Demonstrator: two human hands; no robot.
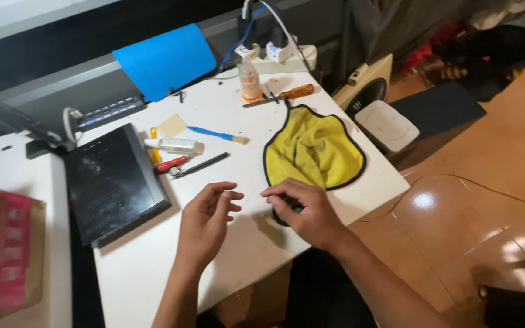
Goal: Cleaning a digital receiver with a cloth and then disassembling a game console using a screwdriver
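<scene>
My right hand [304, 209] rests on the white table [153, 267], fingers closed over the near corner of a yellow cloth with a black hem [314, 149], with a small dark part showing under the fingers. My left hand [208, 218] hovers beside it, empty, fingers loosely curled and apart. A black laptop [113, 182] lies closed to the left of my left hand.
Tools lie mid-table: a red-handled tool [171, 164], a black tool [200, 165], a clear tube [177, 146], a blue brush [217, 134]. Further back stand a small bottle [250, 82], a wooden-handled screwdriver [284, 95] and a blue mat [165, 61]. A cardboard box [7, 249] sits left.
</scene>
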